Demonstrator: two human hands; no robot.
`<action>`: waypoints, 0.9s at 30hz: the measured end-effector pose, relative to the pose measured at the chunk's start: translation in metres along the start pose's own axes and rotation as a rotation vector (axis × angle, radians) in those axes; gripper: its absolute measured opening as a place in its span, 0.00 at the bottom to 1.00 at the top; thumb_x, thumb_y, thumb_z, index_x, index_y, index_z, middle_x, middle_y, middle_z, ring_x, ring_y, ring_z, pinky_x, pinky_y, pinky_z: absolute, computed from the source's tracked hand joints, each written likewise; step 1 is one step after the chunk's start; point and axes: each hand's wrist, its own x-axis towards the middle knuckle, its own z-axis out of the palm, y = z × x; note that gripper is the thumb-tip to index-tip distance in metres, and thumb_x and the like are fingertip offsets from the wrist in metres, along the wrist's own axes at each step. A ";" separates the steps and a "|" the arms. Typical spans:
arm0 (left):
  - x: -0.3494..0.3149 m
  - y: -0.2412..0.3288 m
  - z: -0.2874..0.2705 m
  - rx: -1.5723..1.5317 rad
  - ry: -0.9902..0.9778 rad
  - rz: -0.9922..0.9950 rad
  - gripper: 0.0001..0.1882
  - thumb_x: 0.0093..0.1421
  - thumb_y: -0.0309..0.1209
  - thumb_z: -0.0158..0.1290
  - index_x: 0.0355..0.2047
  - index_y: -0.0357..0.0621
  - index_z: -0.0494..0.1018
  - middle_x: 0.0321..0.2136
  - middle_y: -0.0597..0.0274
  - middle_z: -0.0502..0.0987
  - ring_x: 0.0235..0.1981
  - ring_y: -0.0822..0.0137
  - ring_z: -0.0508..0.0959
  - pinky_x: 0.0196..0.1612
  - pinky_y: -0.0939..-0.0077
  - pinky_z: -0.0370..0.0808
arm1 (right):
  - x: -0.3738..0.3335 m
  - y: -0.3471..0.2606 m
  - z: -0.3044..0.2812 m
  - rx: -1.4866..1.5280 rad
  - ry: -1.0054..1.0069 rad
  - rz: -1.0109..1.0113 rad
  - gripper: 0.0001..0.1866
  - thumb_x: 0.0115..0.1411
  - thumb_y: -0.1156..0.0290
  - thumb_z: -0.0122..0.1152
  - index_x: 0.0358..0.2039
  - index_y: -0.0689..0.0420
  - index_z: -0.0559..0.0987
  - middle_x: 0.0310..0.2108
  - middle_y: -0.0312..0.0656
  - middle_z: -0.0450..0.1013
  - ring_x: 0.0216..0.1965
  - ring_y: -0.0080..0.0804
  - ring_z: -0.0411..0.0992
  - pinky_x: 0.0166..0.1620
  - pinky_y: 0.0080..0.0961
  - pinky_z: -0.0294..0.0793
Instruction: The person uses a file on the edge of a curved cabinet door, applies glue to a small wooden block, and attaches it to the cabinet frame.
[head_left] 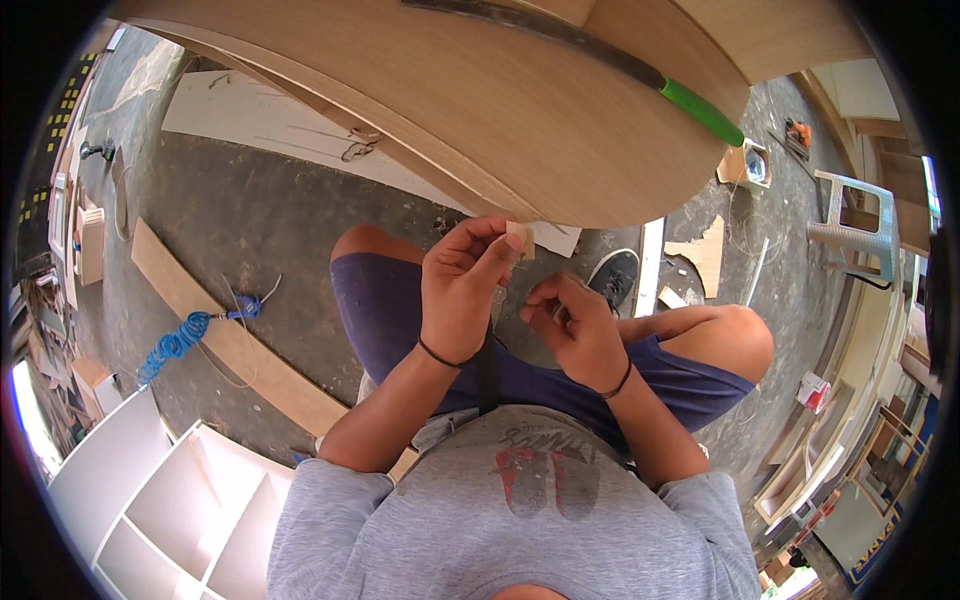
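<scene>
My left hand (462,285) pinches a small pale wood-coloured piece (519,239) between thumb and forefinger, right under the curved edge of a large light-wood panel (480,100). Just to its right, my right hand (575,325) has its fingers curled together close to the left one; anything it holds is too small to make out. Both wrists carry a thin black band. I sit with my knees apart in dark blue shorts, hands raised above my lap.
A long saw with a green handle (700,110) lies on the panel. A wooden plank (230,335) and a coiled blue hose (180,338) lie on the concrete floor at left. White shelving (170,500) stands lower left, a grey plastic stool (850,225) at right.
</scene>
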 end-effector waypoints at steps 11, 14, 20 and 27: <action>-0.002 0.004 -0.008 -0.055 -0.033 -0.104 0.10 0.59 0.29 0.51 0.37 0.36 0.75 0.25 0.65 0.75 0.23 0.78 0.70 0.27 0.86 0.66 | 0.006 -0.017 -0.013 0.120 0.120 0.217 0.05 0.55 0.76 0.56 0.32 0.63 0.76 0.24 0.41 0.74 0.26 0.22 0.72 0.31 0.16 0.68; -0.001 0.008 -0.007 -0.016 -0.075 -0.104 0.11 0.59 0.29 0.51 0.38 0.34 0.75 0.26 0.66 0.75 0.23 0.80 0.70 0.27 0.87 0.66 | 0.013 -0.024 -0.014 0.327 0.183 0.202 0.08 0.58 0.73 0.56 0.35 0.64 0.76 0.24 0.36 0.73 0.27 0.17 0.70 0.31 0.13 0.68; -0.002 0.012 -0.004 0.143 -0.148 -0.087 0.10 0.59 0.28 0.51 0.37 0.34 0.75 0.27 0.65 0.76 0.25 0.80 0.69 0.29 0.87 0.66 | 0.020 -0.018 -0.017 0.404 0.130 0.204 0.12 0.58 0.72 0.58 0.41 0.65 0.75 0.25 0.34 0.73 0.26 0.14 0.68 0.28 0.10 0.65; 0.002 0.013 -0.006 0.238 -0.173 -0.086 0.09 0.57 0.28 0.53 0.36 0.35 0.75 0.27 0.66 0.76 0.27 0.81 0.70 0.29 0.87 0.66 | 0.019 -0.024 -0.015 0.621 0.119 0.327 0.12 0.55 0.76 0.58 0.41 0.65 0.74 0.25 0.35 0.72 0.24 0.15 0.67 0.25 0.11 0.65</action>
